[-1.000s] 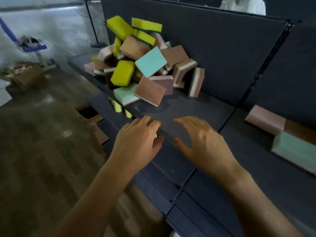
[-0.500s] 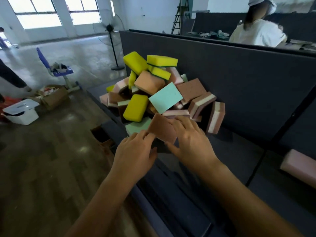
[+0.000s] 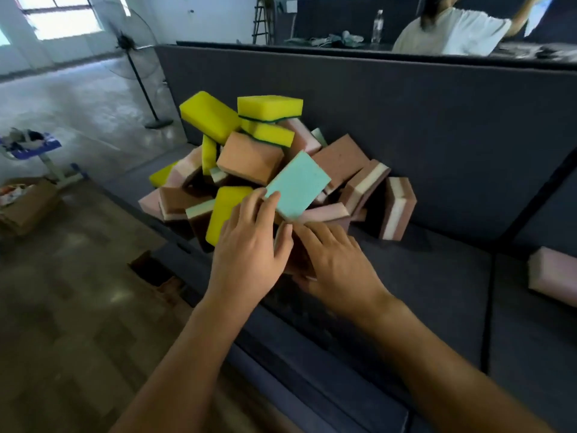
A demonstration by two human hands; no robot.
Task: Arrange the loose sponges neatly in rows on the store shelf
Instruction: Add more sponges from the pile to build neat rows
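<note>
Two hands at pile (image 3: 249, 157) 6 o'clock: right hand (image 3: 335, 264) curls round brown sponge (image 3: 299, 259), left hand (image 3: 249, 245) flat, probably bracing it. Yanking could topple teal sponge (image 3: 298, 185).

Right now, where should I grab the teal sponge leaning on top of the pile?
Pinch the teal sponge by its lower short end, coming from the front, probably. Its broad face tilts toward you and that end juts out of the pile right by the left hand.

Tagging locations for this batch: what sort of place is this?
Probably a mock or unfinished shop in a large hall: dark store shelving holding a heap of loose sponges, a bare concrete floor, a pedestal fan.
</note>
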